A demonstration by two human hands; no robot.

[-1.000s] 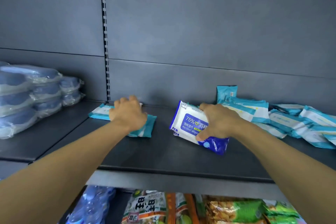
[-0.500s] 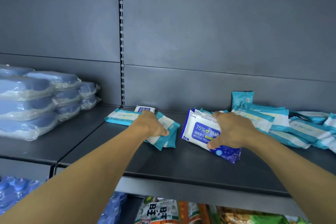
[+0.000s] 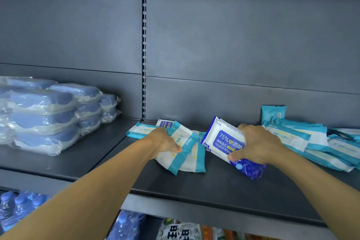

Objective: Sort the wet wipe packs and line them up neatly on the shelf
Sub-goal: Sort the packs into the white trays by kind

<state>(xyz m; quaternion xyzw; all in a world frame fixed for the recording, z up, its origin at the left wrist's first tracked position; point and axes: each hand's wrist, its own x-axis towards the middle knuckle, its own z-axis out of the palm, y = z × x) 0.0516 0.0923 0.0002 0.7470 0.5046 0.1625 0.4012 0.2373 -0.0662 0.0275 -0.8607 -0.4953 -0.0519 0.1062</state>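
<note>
On the dark grey shelf (image 3: 214,183) my left hand (image 3: 163,141) grips a small stack of white-and-teal wipe packs (image 3: 185,154), thumb on top. Behind it lie another teal pack (image 3: 136,130) and a small blue-and-white pack (image 3: 165,123). My right hand (image 3: 257,145) grips a blue-and-white "75% Alcohol Wipes" pack (image 3: 224,140), tilted with its left end raised. A loose pile of teal packs (image 3: 311,142) spreads to the right, one teal pack (image 3: 273,113) standing against the back wall.
Stacks of blue plastic-wrapped packs (image 3: 44,117) fill the adjoining shelf at the left. A slotted upright (image 3: 144,54) divides the back panels. Below the shelf are blue bottles (image 3: 17,206) and snack bags (image 3: 181,232).
My left hand has gathered the teal packs and drawn them right and forward, towards the alcohol pack. My right hand keeps its hold on the blue pack. The view has shifted left.
</note>
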